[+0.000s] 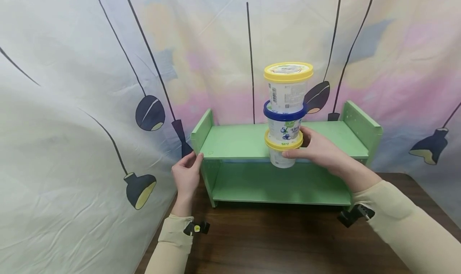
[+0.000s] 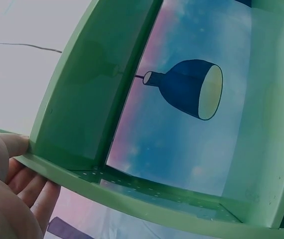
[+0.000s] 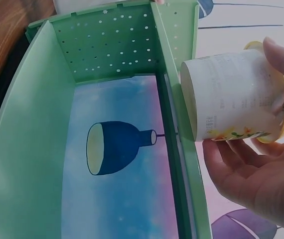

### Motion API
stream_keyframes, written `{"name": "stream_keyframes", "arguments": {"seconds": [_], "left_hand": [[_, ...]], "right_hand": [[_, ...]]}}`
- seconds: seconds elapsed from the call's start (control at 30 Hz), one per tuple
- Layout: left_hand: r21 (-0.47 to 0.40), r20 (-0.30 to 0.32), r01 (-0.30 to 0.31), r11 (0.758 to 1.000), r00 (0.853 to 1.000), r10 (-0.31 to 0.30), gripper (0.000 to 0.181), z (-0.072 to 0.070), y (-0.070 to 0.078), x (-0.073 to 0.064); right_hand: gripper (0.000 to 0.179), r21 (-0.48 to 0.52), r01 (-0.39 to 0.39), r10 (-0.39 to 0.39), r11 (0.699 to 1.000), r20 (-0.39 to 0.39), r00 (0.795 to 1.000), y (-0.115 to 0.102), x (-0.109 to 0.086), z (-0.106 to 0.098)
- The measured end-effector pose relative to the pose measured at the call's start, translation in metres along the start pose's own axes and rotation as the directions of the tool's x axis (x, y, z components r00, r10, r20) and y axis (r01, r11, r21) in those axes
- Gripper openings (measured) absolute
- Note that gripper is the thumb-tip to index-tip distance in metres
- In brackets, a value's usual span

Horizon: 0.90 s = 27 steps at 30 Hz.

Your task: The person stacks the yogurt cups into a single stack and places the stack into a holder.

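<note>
Three tubs are stacked in the head view: a yellow-lidded tub [image 1: 288, 96] on top, a blue-lidded tub [image 1: 284, 128] in the middle and another yellow-lidded tub [image 1: 279, 158] at the bottom. My right hand [image 1: 322, 150] grips the bottom tub near its lid, thumb in front. In the right wrist view that white tub [image 3: 231, 94] is beside the upper board's front edge; whether they touch I cannot tell. My left hand [image 1: 187, 172] pinches the left side panel of the green shelf [image 1: 234, 140], thumb in front and fingers curled outside, as the left wrist view shows.
The two-level shelf stands on a dark wooden table [image 1: 281, 238]. Raised side panels [image 1: 361, 122] flank its upper board. Its lower board [image 1: 281, 184] lies below. Behind and to the left hangs a cloth [image 1: 212, 46] printed with lamps.
</note>
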<state>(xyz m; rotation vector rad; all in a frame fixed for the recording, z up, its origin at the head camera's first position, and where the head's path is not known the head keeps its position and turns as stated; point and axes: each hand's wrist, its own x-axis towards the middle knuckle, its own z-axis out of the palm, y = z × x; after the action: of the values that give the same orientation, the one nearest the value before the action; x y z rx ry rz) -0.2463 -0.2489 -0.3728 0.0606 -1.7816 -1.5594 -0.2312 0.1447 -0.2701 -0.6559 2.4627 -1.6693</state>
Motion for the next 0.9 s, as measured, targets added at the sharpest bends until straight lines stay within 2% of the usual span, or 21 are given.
{"name": "stream_keyframes", "arguments": {"seconds": [0.3,0.53,0.9], "left_hand": [[-0.006,0.000,-0.007,1.000,1.000,0.007,0.030,0.001,0.003,0.000],[-0.003,-0.007,-0.008,1.000,1.000,0.008,0.030,0.000,0.001,-0.001],[0.004,-0.012,-0.007,1.000,1.000,0.007,0.031,-0.001,0.000,-0.002]], "right_hand": [[0.091,0.028,-0.005,0.005,1.000,-0.006,1.000,0.004,0.008,0.002],[0.090,0.046,0.026,-0.025,0.999,-0.020,0.999,0.010,0.015,0.006],[0.092,0.028,0.026,-0.024,0.999,-0.064,0.998,0.016,0.015,0.015]]}}
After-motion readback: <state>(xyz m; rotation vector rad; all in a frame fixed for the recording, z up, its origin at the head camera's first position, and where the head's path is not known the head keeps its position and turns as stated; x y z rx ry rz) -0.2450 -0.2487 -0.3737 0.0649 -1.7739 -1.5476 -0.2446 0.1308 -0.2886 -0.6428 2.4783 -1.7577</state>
